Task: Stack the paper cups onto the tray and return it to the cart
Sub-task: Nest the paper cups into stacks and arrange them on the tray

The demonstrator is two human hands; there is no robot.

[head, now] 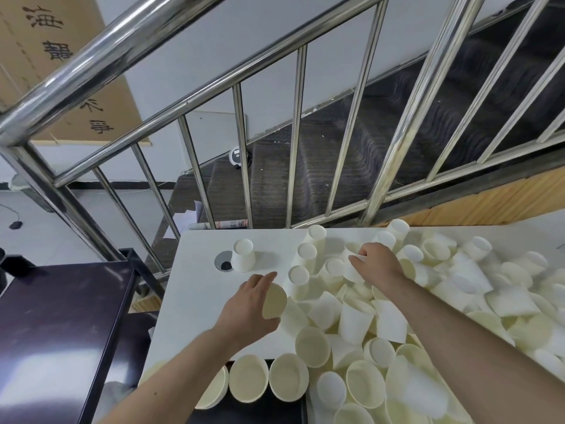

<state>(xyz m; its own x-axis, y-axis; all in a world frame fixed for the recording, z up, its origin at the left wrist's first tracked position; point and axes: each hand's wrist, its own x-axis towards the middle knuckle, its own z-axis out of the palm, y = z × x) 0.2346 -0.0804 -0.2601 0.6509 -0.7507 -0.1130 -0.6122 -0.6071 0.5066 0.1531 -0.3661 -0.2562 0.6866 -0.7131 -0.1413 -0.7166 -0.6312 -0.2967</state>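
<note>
With a cream paper cup (pixel 274 301) gripped in each of the hands, left (pixel 249 304) and right (pixel 377 264), the heaped cups (pixel 428 316) could be toppled off the white tabletop (pixel 195 289).

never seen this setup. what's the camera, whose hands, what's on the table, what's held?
There is no robot here: one wide-angle camera sits on a person's head and looks forward and down, so the two bare arms coming in from the bottom are the wearer's own. The white table stands against a steel stair railing and is heaped with loose paper cups, some upside down, some on their sides. One upturned cup stands apart beside a round hole in the tabletop. The left hand grips a cup, its mouth facing the camera. The right hand pinches the rim of another cup in the pile. A dark cart top is at the left.
</note>
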